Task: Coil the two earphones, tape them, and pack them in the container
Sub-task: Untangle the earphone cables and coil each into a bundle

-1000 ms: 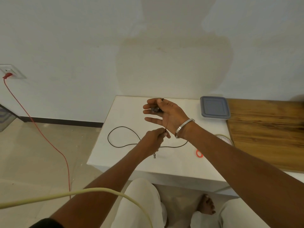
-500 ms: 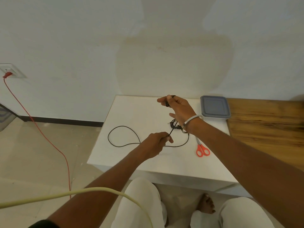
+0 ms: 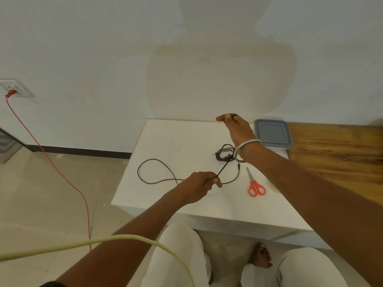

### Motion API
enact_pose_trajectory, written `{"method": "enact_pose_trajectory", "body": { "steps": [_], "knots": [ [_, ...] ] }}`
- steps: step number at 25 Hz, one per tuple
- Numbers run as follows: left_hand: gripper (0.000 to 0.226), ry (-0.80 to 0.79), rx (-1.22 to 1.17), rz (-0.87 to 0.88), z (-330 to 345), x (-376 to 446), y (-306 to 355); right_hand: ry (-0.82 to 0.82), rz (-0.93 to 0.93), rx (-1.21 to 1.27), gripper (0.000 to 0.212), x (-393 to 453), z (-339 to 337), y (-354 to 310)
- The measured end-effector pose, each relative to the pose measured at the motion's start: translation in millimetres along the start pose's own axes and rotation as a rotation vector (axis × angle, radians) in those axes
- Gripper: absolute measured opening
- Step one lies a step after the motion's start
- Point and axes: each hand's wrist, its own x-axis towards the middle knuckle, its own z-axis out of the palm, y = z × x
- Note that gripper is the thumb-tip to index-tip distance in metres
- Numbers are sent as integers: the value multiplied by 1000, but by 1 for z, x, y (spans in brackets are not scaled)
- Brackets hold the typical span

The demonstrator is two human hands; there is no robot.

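Left hand (image 3: 200, 184) pinching earphone cable (image 3: 154, 170), right hand (image 3: 238, 129) gripping its end

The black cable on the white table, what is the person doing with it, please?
A person is winding a black earphone cable. The left hand pinches the cable just above the white table, and the right hand is raised with a loop of cable around its fingers. Much of the cable lies loose on the table. A second earphone already sits bundled beside the red scissors. The container is closed. No tape is on either yet, as far as I can see.
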Motion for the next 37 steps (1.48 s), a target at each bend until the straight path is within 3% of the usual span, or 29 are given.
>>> {"method": "enact_pose_trajectory", "body": {
  "steps": [6, 13, 21, 26, 29, 32, 37],
  "knots": [
    [31, -19, 6, -49, -4, -7, -10, -151, -225, -470, 28, 4, -16, 8],
    [30, 49, 21, 25, -15, -8, -7, -394, -255, -1073, 30, -2, -20, 23],
    [26, 200, 43, 18, -37, -7, -11, -621, -371, -1292, 35, -13, -22, 34],
    [25, 253, 16, 48, -51, -4, -11, -698, -371, -1259, 52, -21, -17, 39],
    [24, 304, 20, 60, -57, 1, -16, -737, -464, -1179, 42, -29, -12, 45],
    [22, 352, 95, 132, -62, 4, -15, -817, -405, -901, 37, -42, -2, 44],
    [24, 368, 65, 169, -62, 14, -17, -762, -115, -266, 37, -59, 29, 28]
  ]
}}
